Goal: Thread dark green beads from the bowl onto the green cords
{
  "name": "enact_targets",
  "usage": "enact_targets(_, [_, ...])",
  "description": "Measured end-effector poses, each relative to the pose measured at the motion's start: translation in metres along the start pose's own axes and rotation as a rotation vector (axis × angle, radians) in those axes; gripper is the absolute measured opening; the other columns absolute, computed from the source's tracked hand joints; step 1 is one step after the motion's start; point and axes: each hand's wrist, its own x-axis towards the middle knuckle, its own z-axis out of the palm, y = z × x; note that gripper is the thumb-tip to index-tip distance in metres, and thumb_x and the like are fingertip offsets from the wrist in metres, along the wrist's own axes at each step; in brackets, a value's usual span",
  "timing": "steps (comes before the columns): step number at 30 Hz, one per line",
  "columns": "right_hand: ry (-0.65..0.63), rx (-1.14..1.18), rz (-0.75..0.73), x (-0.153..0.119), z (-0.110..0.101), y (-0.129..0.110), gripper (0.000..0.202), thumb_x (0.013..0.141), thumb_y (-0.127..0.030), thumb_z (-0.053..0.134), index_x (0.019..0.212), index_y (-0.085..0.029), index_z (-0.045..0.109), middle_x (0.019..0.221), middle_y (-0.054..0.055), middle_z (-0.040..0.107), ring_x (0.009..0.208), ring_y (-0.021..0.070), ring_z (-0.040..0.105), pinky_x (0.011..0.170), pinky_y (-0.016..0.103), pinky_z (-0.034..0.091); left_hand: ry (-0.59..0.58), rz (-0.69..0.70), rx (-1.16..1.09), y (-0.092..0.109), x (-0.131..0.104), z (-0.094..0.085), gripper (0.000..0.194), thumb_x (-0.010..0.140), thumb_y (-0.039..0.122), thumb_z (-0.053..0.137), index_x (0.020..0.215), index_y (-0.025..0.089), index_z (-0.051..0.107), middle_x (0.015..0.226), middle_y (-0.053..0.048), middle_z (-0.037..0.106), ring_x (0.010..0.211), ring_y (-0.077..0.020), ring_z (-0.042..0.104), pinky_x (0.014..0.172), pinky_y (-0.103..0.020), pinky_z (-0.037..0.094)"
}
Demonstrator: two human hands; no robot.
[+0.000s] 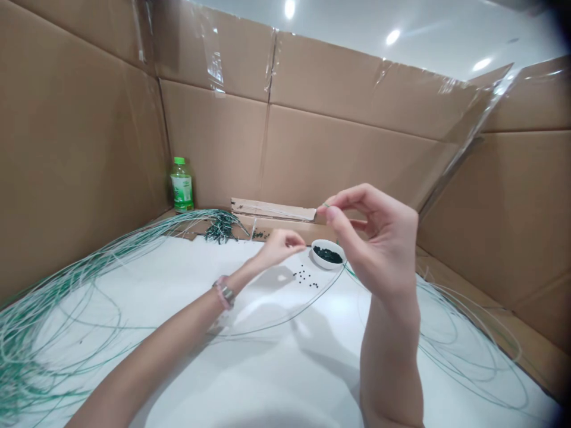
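Observation:
My right hand (379, 238) is raised at the right, thumb and forefinger pinched on the end of a thin green wire (327, 205). My left hand (281, 246), with a bracelet (223, 292) on its wrist, hovers over the white table with thumb and forefinger pressed together. Whatever is between those fingertips is too small to make out. Just right of my left fingertips stands a white bowl (328, 266) holding small black pieces (328, 254). Several loose black beads (303, 276) lie on the table in front of the bowl.
A large bundle of green and white wires (57, 309) spreads over the left side, ending in a dark cluster (220, 226). More wires (468, 345) loop at the right. A green-capped bottle (182, 187) stands in the back left corner. Cardboard walls (214, 137) enclose the table (187, 380).

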Motion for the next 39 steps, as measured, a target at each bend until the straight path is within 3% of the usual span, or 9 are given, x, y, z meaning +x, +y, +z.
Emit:
enact_targets(4, [0.028,0.029,-0.013,-0.001,0.007,-0.001,0.009,0.078,-0.013,0.055,0.073,-0.021,0.054,0.089,0.003,0.067,0.087,0.0171,0.065,0.060,0.024,0.056,0.204,0.124,-0.338,0.050,0.006,-0.034,0.023,0.068,0.036,0.070,0.079,0.016,0.066,0.077,-0.003,0.069,0.069,-0.0119,0.063,0.070,-0.027,0.051])
enact_targets(7, [0.033,0.069,-0.034,-0.003,0.015,-0.005,0.009,0.078,-0.013,0.055,0.074,-0.021,0.053,0.095,0.004,0.067,0.095,0.0176,0.064,0.067,0.026,0.057,0.210,0.231,-0.428,0.077,-0.004,-0.042,0.025,0.065,0.041,0.073,0.071,0.018,0.064,0.068,0.001,0.065,0.061,-0.0094,0.061,0.060,-0.024,0.052])
enact_targets(11, [0.011,0.130,-0.055,-0.008,0.021,-0.011,0.011,0.077,-0.010,0.054,0.073,-0.021,0.053,0.096,0.004,0.067,0.094,0.0167,0.065,0.069,0.028,0.059,0.151,0.326,-0.511,0.096,-0.015,-0.037,0.027,0.063,0.043,0.074,0.064,0.019,0.063,0.065,0.002,0.063,0.057,-0.0080,0.060,0.054,-0.021,0.052])
enact_targets(17, [0.012,0.148,-0.078,-0.013,0.019,-0.013,0.013,0.074,-0.008,0.055,0.073,-0.021,0.055,0.097,0.002,0.067,0.091,0.0159,0.065,0.067,0.026,0.060,-0.004,0.278,-0.813,0.102,-0.019,-0.036,0.008,0.064,0.026,0.077,0.067,0.021,0.071,0.063,0.005,0.065,0.051,-0.0026,0.058,0.052,-0.012,0.049])
enact_targets(23, [0.007,0.113,-0.107,-0.013,0.018,-0.012,0.014,0.075,-0.007,0.055,0.074,-0.021,0.055,0.097,0.002,0.067,0.092,0.0158,0.065,0.066,0.025,0.060,-0.003,0.271,-0.824,0.105,-0.020,-0.037,0.007,0.063,0.022,0.077,0.066,0.020,0.072,0.064,0.005,0.065,0.053,-0.0030,0.060,0.053,-0.011,0.050])
enact_targets(28, [0.003,0.098,-0.121,-0.013,0.017,-0.012,0.014,0.074,-0.007,0.056,0.074,-0.021,0.055,0.096,0.002,0.067,0.092,0.0162,0.065,0.066,0.025,0.060,0.015,0.299,-0.743,0.105,-0.020,-0.039,0.005,0.065,0.020,0.076,0.067,0.021,0.072,0.064,0.004,0.065,0.054,-0.0049,0.060,0.053,-0.014,0.051])
enact_targets(34, [0.006,0.076,-0.126,-0.013,0.016,-0.012,0.014,0.075,-0.007,0.058,0.076,-0.021,0.058,0.096,0.002,0.068,0.091,0.0165,0.066,0.064,0.025,0.060,0.101,0.401,-0.497,0.104,-0.021,-0.048,0.005,0.067,0.022,0.074,0.070,0.020,0.070,0.067,0.000,0.066,0.062,-0.0100,0.064,0.058,-0.020,0.054])
enact_targets(39, [-0.019,0.070,-0.124,-0.013,0.014,-0.015,0.014,0.075,-0.007,0.058,0.077,-0.020,0.060,0.093,0.001,0.069,0.088,0.0160,0.066,0.066,0.026,0.061,0.135,0.402,-0.345,0.109,-0.025,-0.055,0.009,0.066,0.024,0.075,0.069,0.018,0.070,0.066,-0.001,0.067,0.060,-0.0116,0.064,0.054,-0.020,0.054])
